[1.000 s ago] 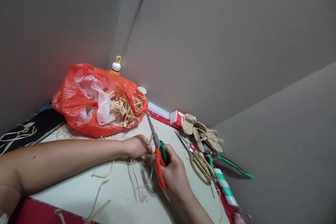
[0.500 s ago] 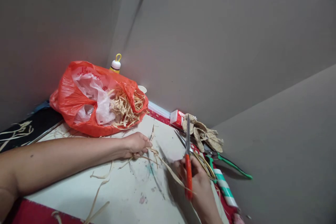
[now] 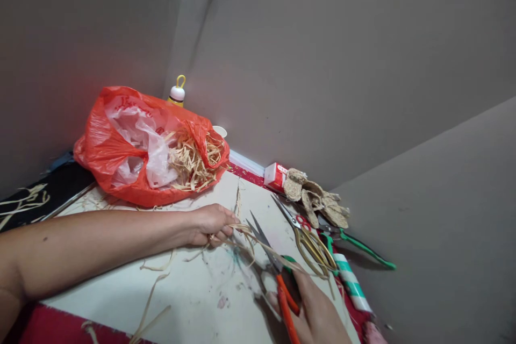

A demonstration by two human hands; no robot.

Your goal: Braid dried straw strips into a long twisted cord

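My left hand rests on the white tabletop, its fingers pinched round a bunch of pale straw strips that trail to the right. My right hand is at the bottom edge, closed on the handles of orange-and-green scissors. The scissor blades point up-left toward the strips and sit just below them. A long strip runs from my left hand across the scissors toward my right hand.
An orange plastic bag full of straw and white plastic lies at the back left, with a small bottle behind it. Gold-handled scissors, green-handled pliers, woven straw pieces, a red-white box and a striped roll line the right edge.
My right hand has swung the orange scissors from upright on the right down and left, so the blades now point at the strips. My left hand has stayed put, still pinching them.
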